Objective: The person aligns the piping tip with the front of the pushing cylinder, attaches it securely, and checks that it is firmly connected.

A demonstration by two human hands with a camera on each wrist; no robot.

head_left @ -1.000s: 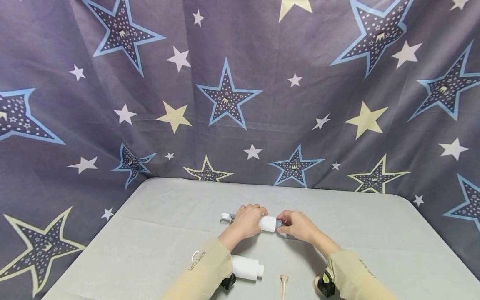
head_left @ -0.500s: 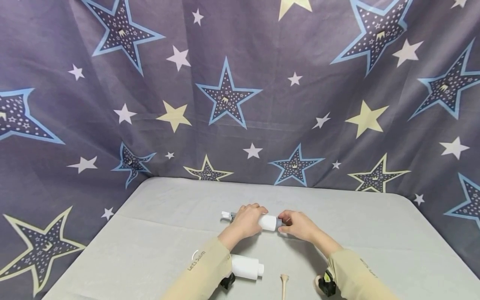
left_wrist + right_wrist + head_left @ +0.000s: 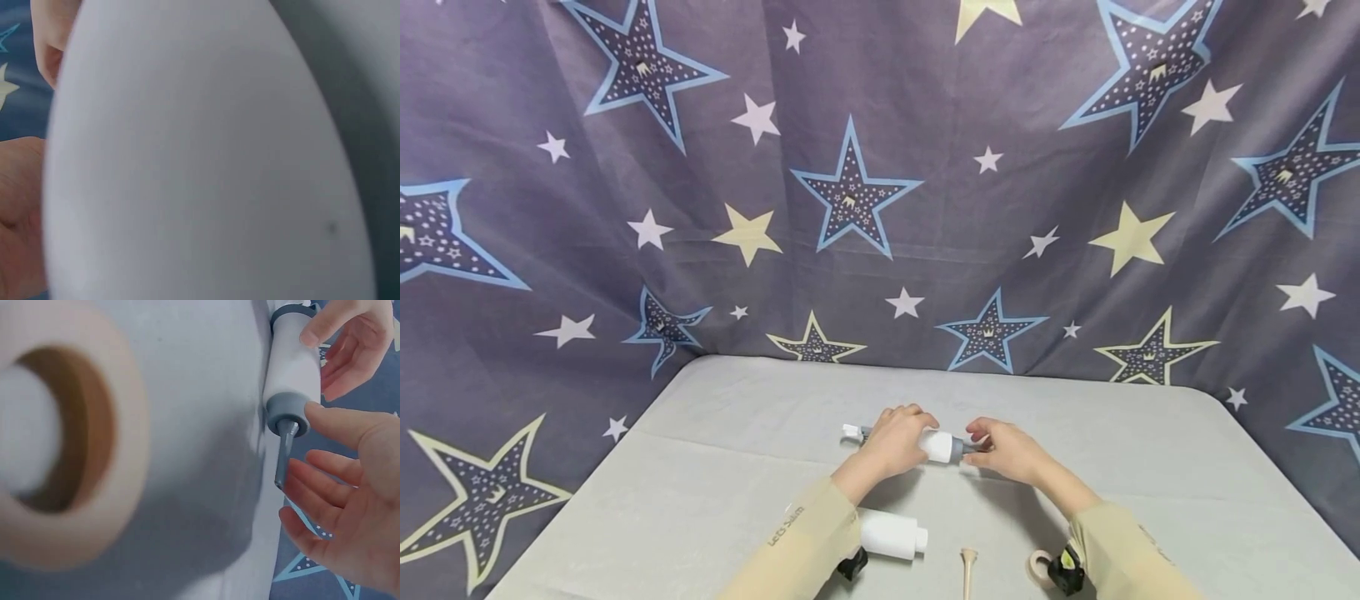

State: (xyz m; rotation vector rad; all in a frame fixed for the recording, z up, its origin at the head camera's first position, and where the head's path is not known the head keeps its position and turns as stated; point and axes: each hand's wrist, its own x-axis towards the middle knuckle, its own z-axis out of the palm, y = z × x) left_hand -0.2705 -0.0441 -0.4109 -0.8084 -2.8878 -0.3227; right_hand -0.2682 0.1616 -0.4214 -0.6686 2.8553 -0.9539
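My left hand (image 3: pixel 891 442) grips a white cylinder (image 3: pixel 936 447) that lies sideways, fingers over its top. A white tip (image 3: pixel 852 432) on a grey part sticks out left of that hand. On the cylinder's right end sits a grey cap (image 3: pixel 287 407), from which a thin grey rod (image 3: pixel 284 456) projects. Beside this end, my right hand (image 3: pixel 1011 452) has its fingers spread. In the right wrist view its thumb is at the cap's edge, while the loose fingers lie beside the rod without closing round it. The left palm covers the cylinder's middle.
A white bottle (image 3: pixel 889 534) lies on its side by the left forearm and fills much of the left wrist view. A thin beige stick with a flared end (image 3: pixel 968 557) and a beige tape roll (image 3: pixel 132 444) lie nearer the front. A star-patterned curtain (image 3: pixel 850 275) hangs behind the table.
My right hand has let go of the grey cap and shifted slightly right, its thumb and fingers parting, so that cap and rod show. The left hand keeps its hold on the cylinder.
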